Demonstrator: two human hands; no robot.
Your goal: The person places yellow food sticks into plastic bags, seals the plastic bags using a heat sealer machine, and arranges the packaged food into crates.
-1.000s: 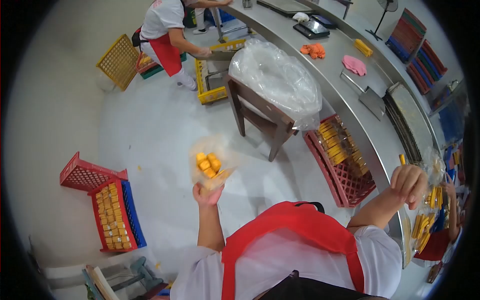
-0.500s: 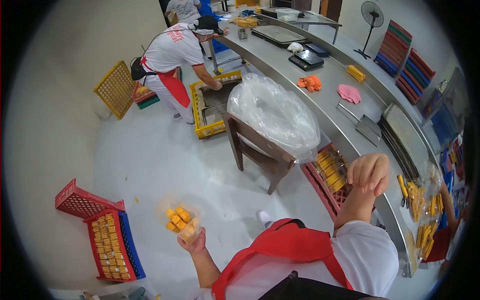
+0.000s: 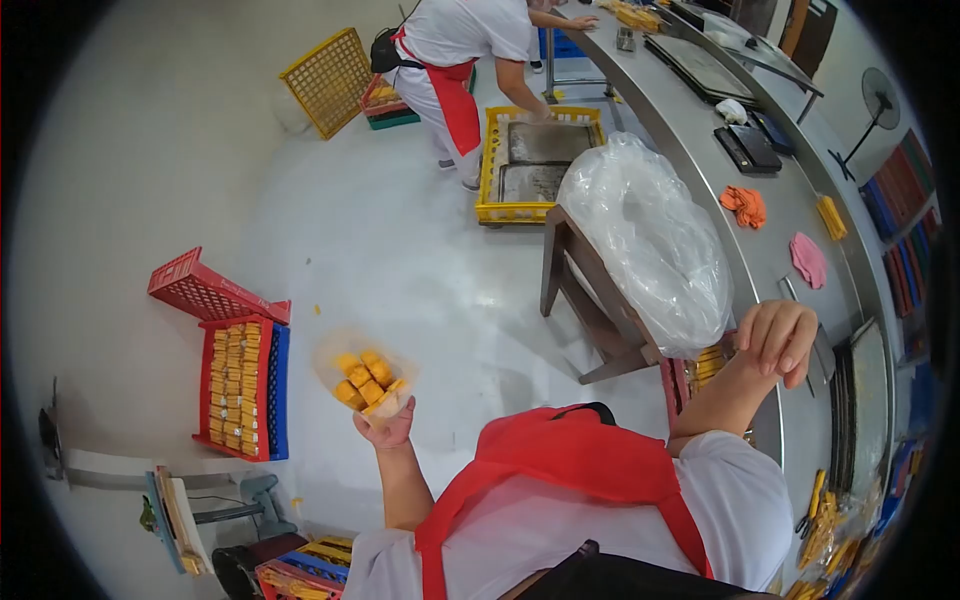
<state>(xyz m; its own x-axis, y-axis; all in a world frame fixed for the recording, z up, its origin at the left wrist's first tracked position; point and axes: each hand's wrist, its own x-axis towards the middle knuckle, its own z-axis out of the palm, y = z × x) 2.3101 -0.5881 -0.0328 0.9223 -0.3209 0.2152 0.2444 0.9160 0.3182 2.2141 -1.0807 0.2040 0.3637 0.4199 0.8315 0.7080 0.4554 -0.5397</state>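
Observation:
My left hand (image 3: 388, 428) is wrapped round the bottom of a clear plastic pack (image 3: 398, 398) of yellow-orange chunks (image 3: 370, 380), held up above the floor. I cannot tell whether the pack is a bag or a cup. My right hand (image 3: 778, 338) is raised in front of the steel table, its fingers curled downward and close together, with nothing visible in them. Nearest to it are a large clear plastic bag (image 3: 650, 250) on a brown wooden chair (image 3: 600, 285) and, below, a partly hidden red crate (image 3: 678, 385) with yellow packs.
A long steel table (image 3: 700, 150) curves along the right, bearing an orange cloth (image 3: 744, 206), a pink cloth (image 3: 808, 260) and stacked trays (image 3: 860, 410). A red crate (image 3: 262, 390) of yellow packs stands at left. A co-worker (image 3: 450, 60) bends over a yellow crate (image 3: 515, 213).
My view has shifted, so the room's contents sit farther right and higher in the picture. Crates and a stool-like object at lower left have come into sight. Both hands keep much the same pose.

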